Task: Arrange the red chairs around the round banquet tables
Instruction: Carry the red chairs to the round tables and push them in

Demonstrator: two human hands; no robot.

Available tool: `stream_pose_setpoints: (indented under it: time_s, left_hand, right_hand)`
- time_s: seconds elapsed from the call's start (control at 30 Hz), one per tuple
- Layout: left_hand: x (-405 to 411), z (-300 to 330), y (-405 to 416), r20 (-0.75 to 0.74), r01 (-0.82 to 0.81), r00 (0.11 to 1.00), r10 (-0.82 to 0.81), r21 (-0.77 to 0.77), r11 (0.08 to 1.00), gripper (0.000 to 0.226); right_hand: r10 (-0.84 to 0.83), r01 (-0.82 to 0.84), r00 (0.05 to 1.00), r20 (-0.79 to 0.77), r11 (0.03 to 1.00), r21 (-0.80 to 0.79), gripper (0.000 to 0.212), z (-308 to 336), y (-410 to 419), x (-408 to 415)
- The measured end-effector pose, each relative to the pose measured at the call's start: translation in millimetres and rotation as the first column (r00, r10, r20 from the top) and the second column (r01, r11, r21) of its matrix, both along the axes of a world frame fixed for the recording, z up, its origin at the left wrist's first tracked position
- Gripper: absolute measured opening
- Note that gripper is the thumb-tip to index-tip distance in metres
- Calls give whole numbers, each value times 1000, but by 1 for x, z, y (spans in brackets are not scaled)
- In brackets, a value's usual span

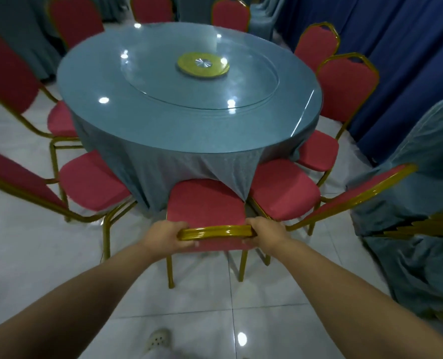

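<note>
— Where was the red chair?

— At the near edge of the round table, seat just under the hanging blue cloth; other red chairs stood close on either side.

— And the hands?

— The left hand gripped the left end of the gold top rail, fingers curled round it; the right hand gripped the right end likewise; a white shoe showed on the tiled floor.
</note>
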State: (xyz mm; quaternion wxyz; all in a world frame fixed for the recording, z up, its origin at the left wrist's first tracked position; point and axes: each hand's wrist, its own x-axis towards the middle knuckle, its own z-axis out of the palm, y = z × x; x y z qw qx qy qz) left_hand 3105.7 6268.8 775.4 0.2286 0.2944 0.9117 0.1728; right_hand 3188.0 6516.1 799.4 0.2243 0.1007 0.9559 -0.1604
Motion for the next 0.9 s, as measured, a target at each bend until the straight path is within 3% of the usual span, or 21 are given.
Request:
stream_pose_setpoints:
  time_s: [0.17, 0.4, 0.67, 0.9]
  left_hand:
    - [12, -8, -1, -84, -38, 996, 36, -23, 999, 42]
    - [-12, 2, -15, 72, -26, 997, 31, -58, 998, 35]
    - [-40, 6, -29, 161, 42, 987, -25, -105, 994, 45]
    - [-32, 7, -26, 131, 47, 991, -37, -74, 996, 34]
  right_hand:
    - [69, -69, 998, 2, 997, -22, 17, -2, 6, 4]
    - [51, -49, 998, 46, 998, -39, 15, 2, -12, -13]
    - [14, -14, 999, 30, 1000, -21, 13, 5, -26, -26]
    - [-25, 25, 1000, 10, 1000, -17, 16, 8, -27, -16]
